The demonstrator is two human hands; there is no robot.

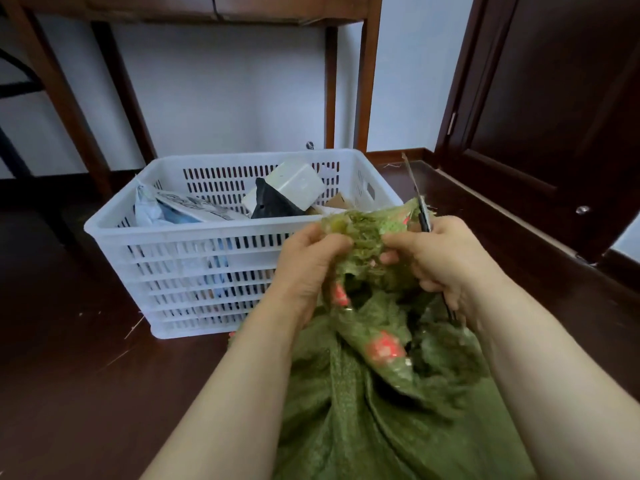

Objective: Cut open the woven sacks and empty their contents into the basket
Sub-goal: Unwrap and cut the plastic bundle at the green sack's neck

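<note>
Left hand (311, 261) clenched on the frayed mouth of the green sack (346, 410); right hand (446, 258) pinched the same edge just beside it while also gripping the scissors (424, 218), blades pointing up and away. Sack ran lengthwise from the person toward the white basket (180, 232), which stood just beyond the mouth and to the left; left hand nearer it; mouth judged not yet over the rim. Sack contents hidden under folds; scissor handles mostly buried in the fist; sack's lower end cut off; cloth blurred.
</note>
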